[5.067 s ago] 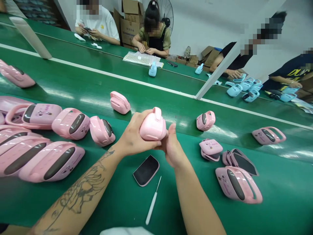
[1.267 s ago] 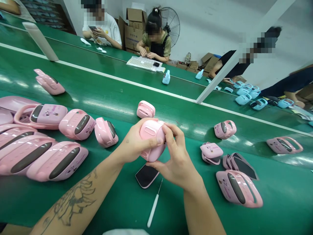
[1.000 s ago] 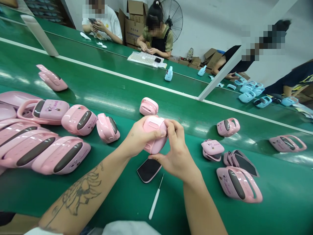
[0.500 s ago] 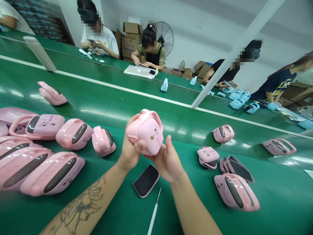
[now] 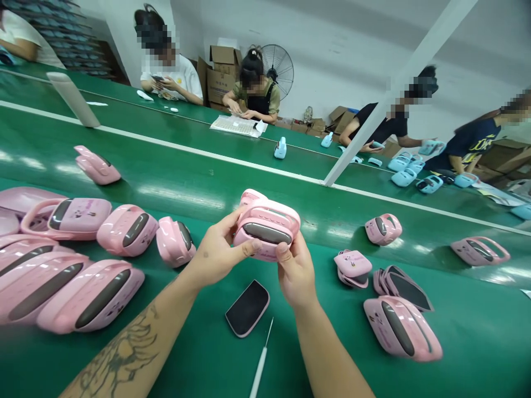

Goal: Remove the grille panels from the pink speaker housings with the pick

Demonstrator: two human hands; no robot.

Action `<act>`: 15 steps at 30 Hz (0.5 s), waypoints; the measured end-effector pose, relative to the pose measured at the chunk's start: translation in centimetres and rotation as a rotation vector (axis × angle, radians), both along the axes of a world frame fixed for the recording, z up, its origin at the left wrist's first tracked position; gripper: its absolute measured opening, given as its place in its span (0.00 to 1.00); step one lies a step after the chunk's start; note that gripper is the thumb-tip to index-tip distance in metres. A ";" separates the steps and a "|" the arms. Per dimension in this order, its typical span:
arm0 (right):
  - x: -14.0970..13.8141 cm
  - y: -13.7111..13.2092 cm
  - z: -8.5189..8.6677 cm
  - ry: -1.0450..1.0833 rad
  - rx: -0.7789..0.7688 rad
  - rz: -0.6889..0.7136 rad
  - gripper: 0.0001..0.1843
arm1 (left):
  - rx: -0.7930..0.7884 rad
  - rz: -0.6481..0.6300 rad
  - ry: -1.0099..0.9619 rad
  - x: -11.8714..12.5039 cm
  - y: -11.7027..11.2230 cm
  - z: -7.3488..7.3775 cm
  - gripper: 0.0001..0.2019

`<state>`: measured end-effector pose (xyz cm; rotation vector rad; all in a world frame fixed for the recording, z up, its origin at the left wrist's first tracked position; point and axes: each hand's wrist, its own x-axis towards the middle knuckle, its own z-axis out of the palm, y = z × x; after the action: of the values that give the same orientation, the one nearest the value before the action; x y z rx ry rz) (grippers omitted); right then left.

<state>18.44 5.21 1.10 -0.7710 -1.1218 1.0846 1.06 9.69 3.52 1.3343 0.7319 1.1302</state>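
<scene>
Both my hands hold one pink plastic device [image 5: 267, 229] above the green bench [image 5: 207, 354], its dark oval window facing me. My left hand [image 5: 215, 251] grips its left end with thumb and fingers. My right hand [image 5: 295, 271] pinches its lower right edge from below. Under the hands lies a loose dark panel with a pink rim [image 5: 248, 307]. A thin white-handled pick [image 5: 261, 362] lies beside that panel, nearer to me.
Several finished pink devices [image 5: 89, 296] crowd the left of the bench. More pink devices [image 5: 402, 329] and stacked dark panels [image 5: 400, 282] lie at right. Others ride the conveyor [image 5: 97, 166]. Across it, several people sit working among blue devices [image 5: 404, 177] and cardboard boxes.
I have turned the pink device over in my hands: its plain back faced me before, now its dark window does. The devices on the conveyor have drifted to the right.
</scene>
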 end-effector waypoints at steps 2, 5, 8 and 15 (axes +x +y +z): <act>0.1 -0.1 0.1 -0.009 -0.015 0.009 0.36 | 0.012 0.016 -0.019 0.0 -0.1 0.0 0.41; 0.2 -0.1 0.0 0.012 -0.035 0.008 0.38 | 0.047 0.028 -0.059 0.0 -0.2 0.1 0.35; 0.2 -0.3 0.0 0.010 -0.025 -0.063 0.43 | 0.057 0.055 -0.084 0.3 -0.4 0.2 0.33; -0.5 -0.6 1.5 -0.061 0.008 -0.208 0.38 | 0.042 0.107 -0.123 1.4 -0.2 -0.8 0.34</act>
<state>17.95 4.65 2.59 -0.8986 -1.0705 0.8873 2.47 9.47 2.70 1.2602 0.7001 1.3073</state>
